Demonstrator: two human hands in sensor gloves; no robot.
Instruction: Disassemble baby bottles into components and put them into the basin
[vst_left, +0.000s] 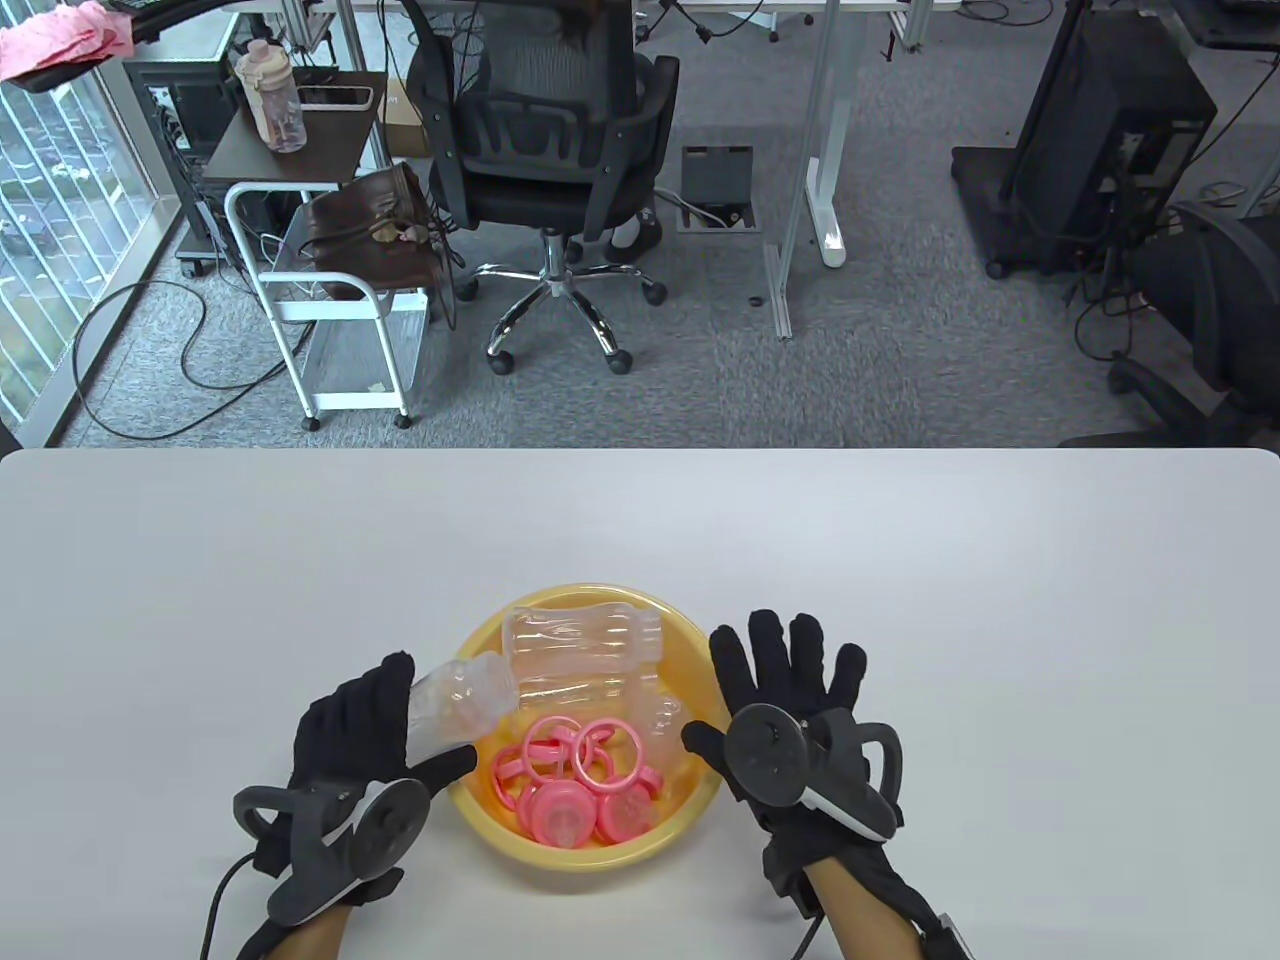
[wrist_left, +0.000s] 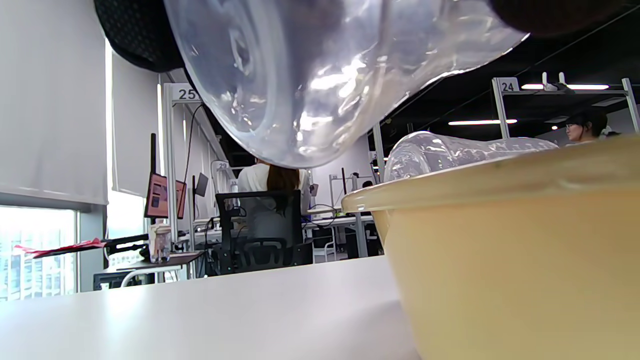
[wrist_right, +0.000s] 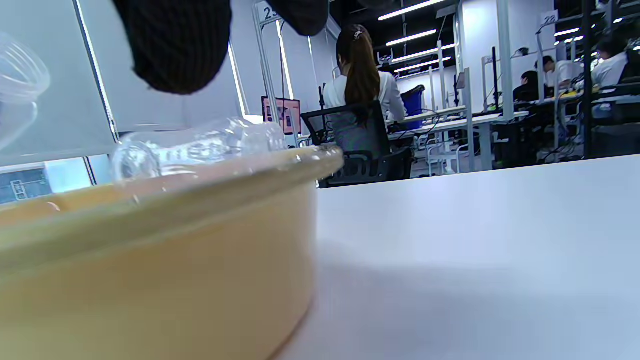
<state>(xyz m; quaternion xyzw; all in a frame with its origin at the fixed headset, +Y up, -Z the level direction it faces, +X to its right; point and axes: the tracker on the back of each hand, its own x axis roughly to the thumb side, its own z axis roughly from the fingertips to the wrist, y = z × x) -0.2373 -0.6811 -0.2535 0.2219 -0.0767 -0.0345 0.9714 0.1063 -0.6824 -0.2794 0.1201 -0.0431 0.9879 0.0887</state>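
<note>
On white worktop (vst_left: 200, 560): yellow basin (vst_left: 690, 800) holding clear bottle bodies, pink collars. Left hand (vst_left: 350, 730) grips clear bottle body (vst_left: 460, 700) over rim; likely light, stiff, slick, so hold mid-barrel. Right hand (vst_left: 790, 700) spread, empty, beside basin.

In the table view the left hand (vst_left: 350, 740) covers the base of the clear bottle (vst_left: 455, 705) it holds, and both forearms are cut off by the bottom edge. In the left wrist view that bottle (wrist_left: 320, 75) runs off the top edge, so its base is unseen. The yellow basin (wrist_right: 150, 260) wall hides its contents in both wrist views. The right hand's fingertips (wrist_right: 177, 45) are cropped at the top.
</note>
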